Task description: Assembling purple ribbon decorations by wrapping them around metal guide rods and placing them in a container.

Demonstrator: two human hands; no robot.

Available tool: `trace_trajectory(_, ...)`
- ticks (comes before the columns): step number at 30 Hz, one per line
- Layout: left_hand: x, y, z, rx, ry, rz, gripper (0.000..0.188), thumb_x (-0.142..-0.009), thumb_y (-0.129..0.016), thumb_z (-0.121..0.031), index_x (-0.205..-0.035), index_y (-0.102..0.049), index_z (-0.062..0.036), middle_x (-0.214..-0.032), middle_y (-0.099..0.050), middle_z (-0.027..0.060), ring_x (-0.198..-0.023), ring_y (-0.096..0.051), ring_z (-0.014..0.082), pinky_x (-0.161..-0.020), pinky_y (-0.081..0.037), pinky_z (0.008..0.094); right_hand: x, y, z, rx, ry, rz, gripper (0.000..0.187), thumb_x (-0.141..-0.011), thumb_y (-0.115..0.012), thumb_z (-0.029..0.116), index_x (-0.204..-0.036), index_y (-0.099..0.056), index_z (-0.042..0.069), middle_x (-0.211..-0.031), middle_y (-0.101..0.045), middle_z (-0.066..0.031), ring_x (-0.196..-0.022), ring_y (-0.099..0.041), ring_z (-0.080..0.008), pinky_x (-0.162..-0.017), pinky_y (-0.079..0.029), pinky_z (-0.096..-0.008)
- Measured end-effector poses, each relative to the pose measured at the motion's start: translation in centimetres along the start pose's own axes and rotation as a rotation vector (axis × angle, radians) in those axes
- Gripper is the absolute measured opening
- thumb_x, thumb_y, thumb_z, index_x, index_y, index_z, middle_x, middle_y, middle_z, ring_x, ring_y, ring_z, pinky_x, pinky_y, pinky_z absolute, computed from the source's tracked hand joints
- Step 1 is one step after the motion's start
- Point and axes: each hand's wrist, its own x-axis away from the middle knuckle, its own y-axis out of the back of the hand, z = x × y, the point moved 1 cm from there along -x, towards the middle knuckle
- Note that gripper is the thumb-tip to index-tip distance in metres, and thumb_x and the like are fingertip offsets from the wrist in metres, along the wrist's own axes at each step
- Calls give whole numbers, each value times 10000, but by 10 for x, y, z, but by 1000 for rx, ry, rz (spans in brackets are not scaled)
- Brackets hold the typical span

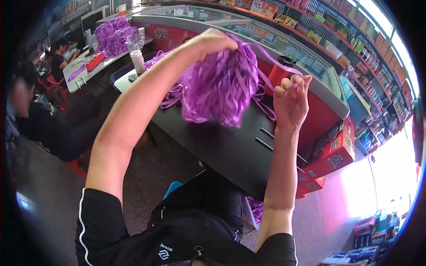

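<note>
A thick bundle of purple ribbon (217,88) hangs in loops over the black table (208,142). My left hand (217,43) grips the bundle at its top, fingers closed round the strands. One ribbon strand (275,63) runs from the bundle across to my right hand (291,99), which is raised on the right. The fingers of that hand are curled and pinch the strand near the fingertips. More purple ribbon (171,99) lies behind the bundle, partly hidden by my left forearm.
Two thin dark rods (265,143) lie on the table's right. Behind stands a red container (279,73) by a glass display counter (319,73). Red boxes (333,150) are stacked at right. Further left, people sit near a white table (95,73) with a purple ribbon heap (114,36).
</note>
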Motion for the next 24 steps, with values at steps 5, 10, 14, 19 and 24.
trace_trajectory(5, -13, 15, 2, 357, 145, 486, 97, -738, -628, -98, -777, -666, -18, -727, -680, 80, -549, -627, 134, -531, -543, 283, -1, 4, 8, -114, -4, -54, 270, -921, -546, 13, -1146, -614, 146, -988, -576, -3, -730, -433, -99, -653, -384, -259)
trace_trajectory(10, 2, 0, 41, 627, 214, 707, 161, -769, -635, -89, -888, -675, 13, -819, -709, 127, -670, -697, 181, -645, -602, 315, -2, 21, 14, -134, 30, -136, 271, -917, -549, 5, -1141, -617, 142, -996, -585, -7, -713, -446, -93, -573, -344, -223)
trace_trajectory(14, -2, -14, 74, 900, 286, 580, 169, -791, -636, -85, -919, -676, 18, -843, -710, 127, -678, -696, 199, -674, -596, 307, -2, 22, 9, -113, 28, -168, 282, -912, -554, -1, -1152, -609, 137, -991, -586, -16, -701, -450, -88, -540, -320, -215)
trace_trajectory(19, -24, -39, 101, 1067, 318, 675, 126, -793, -660, -89, -892, -695, -21, -827, -718, 122, -659, -701, 193, -633, -602, 321, 0, 31, 11, -112, -7, -135, 282, -923, -534, -9, -1166, -600, 118, -996, -586, -37, -680, -433, -83, -511, -309, -210)
trace_trajectory(24, -37, -46, 114, 1155, 348, 609, 105, -803, -670, -95, -874, -699, -24, -822, -718, 132, -641, -700, 196, -617, -607, 317, 3, 42, 15, -39, -58, -149, 287, -929, -516, -20, -1176, -593, 104, -1004, -574, -37, -661, -417, -80, -500, -309, -199)
